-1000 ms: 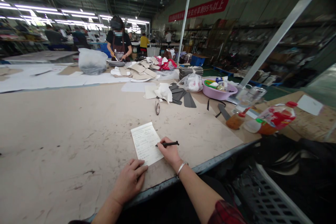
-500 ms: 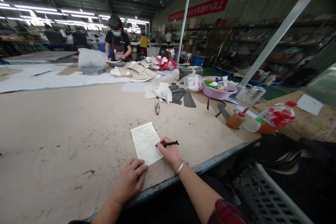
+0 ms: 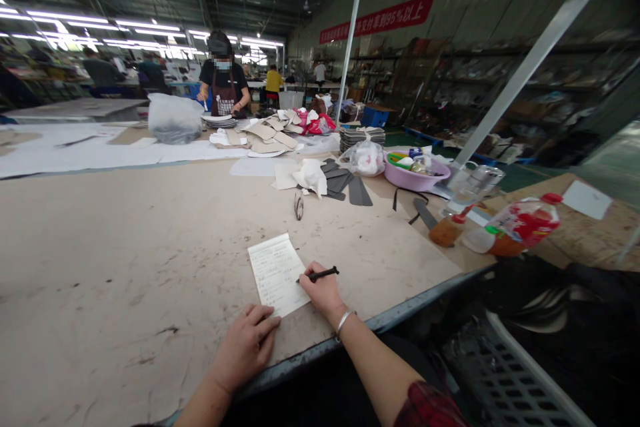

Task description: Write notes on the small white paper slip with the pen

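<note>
We see a thin rectangular paper slip, white and faintly lined with handwriting, lying flat on the scuffed, matte beige tabletop near its metal-trimmed front edge. Our right hand rests on the slip's right edge, its fingers curled closed around a slim black pen whose tip meets the paper. Our left hand lies palm down just below the slip, fingers loosely spread, holding nothing, fingertips touching its lower corner. Beyond the slip lie wire-framed glasses, then flat dark grey cut pieces and crumpled white cloth. To the slip's right lies a glossy plastic bottle on its side.
</note>
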`<state>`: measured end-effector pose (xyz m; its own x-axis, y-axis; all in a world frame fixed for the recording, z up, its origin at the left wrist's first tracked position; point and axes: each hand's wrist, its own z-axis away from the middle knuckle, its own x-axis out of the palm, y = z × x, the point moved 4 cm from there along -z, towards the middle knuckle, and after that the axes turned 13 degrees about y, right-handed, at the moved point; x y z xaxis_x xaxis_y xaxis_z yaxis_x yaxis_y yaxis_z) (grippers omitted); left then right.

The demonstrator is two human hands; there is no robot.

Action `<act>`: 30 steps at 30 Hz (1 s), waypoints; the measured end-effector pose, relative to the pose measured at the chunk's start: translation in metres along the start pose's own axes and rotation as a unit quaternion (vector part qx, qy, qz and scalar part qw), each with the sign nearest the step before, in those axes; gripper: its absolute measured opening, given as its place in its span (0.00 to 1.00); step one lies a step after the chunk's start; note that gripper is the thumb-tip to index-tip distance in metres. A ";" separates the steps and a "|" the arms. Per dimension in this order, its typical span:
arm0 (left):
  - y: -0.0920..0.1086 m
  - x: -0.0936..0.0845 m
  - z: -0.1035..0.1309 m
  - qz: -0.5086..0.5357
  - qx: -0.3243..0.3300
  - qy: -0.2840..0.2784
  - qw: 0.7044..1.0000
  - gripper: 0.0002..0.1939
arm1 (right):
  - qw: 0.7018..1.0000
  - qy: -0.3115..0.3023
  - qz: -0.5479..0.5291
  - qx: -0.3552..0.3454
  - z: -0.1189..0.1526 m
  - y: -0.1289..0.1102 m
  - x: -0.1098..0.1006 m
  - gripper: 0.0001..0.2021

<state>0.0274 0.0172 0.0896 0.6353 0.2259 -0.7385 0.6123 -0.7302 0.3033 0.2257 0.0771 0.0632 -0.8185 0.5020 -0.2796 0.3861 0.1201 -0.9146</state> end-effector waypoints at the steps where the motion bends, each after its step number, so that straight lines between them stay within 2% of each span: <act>1: 0.000 0.000 0.000 0.000 0.000 0.002 1.000 0.13 | 1.000 0.009 -0.012 0.002 0.000 0.000 -0.002 0.08; 4: -0.001 -0.001 0.000 0.002 -0.001 0.006 1.000 0.13 | 0.998 0.032 -0.045 0.011 0.000 -0.001 -0.007 0.10; 8: -0.003 0.000 0.003 0.008 -0.017 0.004 1.000 0.13 | 0.996 0.030 -0.070 0.038 -0.005 -0.002 -0.009 0.16; 11: -0.004 0.001 0.005 0.011 -0.029 0.002 1.000 0.13 | 0.996 0.021 -0.067 0.049 -0.016 -0.001 -0.009 0.21; 13: -0.004 0.002 0.005 0.012 -0.032 0.002 0.999 0.13 | 0.998 0.010 -0.057 0.034 -0.029 -0.001 -0.006 0.21; 18: -0.001 -0.002 0.003 0.003 -0.041 0.025 0.999 0.12 | 0.997 -0.045 -0.030 -0.046 -0.065 -0.009 0.021 0.14; 24: 0.000 -0.004 0.001 0.001 -0.057 0.045 0.997 0.11 | 0.992 -0.095 -0.018 -0.082 -0.087 -0.008 0.064 0.18; 27: -0.005 -0.004 0.007 -0.012 -0.046 0.086 0.995 0.11 | 0.993 -0.078 -0.022 -0.081 -0.088 -0.007 0.070 0.13; 30: -0.021 0.000 0.017 -0.024 -0.039 0.109 0.993 0.12 | 0.996 -0.043 -0.033 -0.076 -0.089 -0.009 0.062 0.06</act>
<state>0.0064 0.0212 0.0731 0.6853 0.3999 -0.6087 0.6741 -0.6646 0.3223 0.2095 0.1835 0.0799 -0.8750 0.4147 -0.2498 0.3847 0.2820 -0.8789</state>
